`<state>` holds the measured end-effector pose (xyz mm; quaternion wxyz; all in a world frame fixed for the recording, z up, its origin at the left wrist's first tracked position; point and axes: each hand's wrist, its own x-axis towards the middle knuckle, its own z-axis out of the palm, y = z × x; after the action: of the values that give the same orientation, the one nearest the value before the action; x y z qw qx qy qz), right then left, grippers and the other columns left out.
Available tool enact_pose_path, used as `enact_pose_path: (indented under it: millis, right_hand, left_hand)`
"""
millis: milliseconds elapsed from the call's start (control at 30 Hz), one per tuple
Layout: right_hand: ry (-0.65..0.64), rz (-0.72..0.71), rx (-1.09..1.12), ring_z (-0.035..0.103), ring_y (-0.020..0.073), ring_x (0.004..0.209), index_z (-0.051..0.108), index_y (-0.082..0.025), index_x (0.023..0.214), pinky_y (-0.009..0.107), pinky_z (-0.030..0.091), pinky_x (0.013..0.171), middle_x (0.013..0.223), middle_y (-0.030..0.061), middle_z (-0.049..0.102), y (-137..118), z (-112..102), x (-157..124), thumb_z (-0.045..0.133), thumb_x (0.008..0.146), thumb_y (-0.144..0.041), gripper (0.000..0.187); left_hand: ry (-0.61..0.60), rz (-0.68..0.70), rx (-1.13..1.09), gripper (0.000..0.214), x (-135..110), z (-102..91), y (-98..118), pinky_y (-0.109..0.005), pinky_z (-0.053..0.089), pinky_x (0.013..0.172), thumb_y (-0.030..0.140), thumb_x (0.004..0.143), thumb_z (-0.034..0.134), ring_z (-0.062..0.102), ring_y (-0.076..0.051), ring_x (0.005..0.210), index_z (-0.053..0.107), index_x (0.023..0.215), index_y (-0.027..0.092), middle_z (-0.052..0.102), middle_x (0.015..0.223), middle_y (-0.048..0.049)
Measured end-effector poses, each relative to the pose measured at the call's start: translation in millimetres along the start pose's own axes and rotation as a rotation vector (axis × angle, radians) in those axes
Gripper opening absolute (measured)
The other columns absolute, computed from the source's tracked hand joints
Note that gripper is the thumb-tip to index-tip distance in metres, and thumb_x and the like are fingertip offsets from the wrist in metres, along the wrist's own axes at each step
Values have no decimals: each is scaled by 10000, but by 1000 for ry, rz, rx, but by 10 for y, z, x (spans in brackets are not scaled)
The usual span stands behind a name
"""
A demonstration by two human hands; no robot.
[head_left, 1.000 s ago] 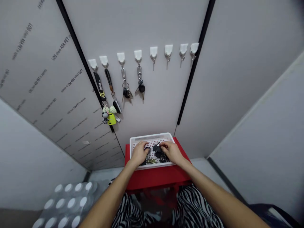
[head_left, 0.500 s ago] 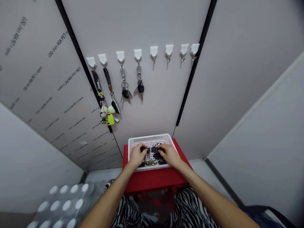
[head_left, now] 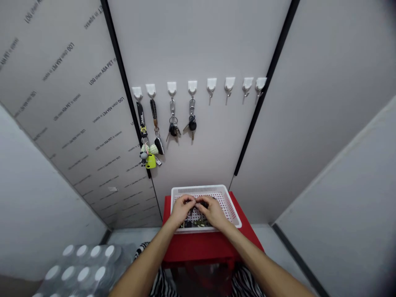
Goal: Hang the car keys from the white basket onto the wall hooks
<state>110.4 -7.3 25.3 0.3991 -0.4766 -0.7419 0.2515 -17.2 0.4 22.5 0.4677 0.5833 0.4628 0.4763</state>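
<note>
Nearest, a red table [head_left: 204, 247] carries the white basket [head_left: 230, 206]. Inside the basket the left hand [head_left: 182, 208] and right hand [head_left: 213, 211] meet, fingers curled narrow, tips almost touching. Loose keys [head_left: 194, 223] lie by the basket's near wall, beneath the palms; whether either hand grips one I cannot tell. Above the basket, on the far wall, key bunches [head_left: 173, 128] hang from white hooks [head_left: 211, 83].

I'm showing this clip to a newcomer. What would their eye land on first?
A row of white wall hooks runs across the grey wall, the four leftmost hung with key bunches, one carrying a lime-yellow charm. Below, on a bright red table, the left hand and right hand meet fingertip to fingertip inside a white perforated basket over loose keys.
</note>
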Motion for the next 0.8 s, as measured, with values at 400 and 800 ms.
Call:
enact_pose_path:
  millis: [400,800]
  right_hand:
    - [86,191,224,450,104,564,501,-136,532,206,344,558,534,-8,500,-255,-153,214,444,589,-218,116]
    - [85,132,556,406,42,400,498,-125,536,178,340,420,423,-39,453,-1301,-1278,1134,527,534,-231,110]
  left_hand:
    - [-65,7,-238,178,-5,58,152,-224,366,648,207,564,522,491,-114,690,481,721,134,545,688,-14]
    - [206,485,57,128,666,-1,1675,-194,383,595,164,592,484,487,-74,615,440,711,144,523,682,-2]
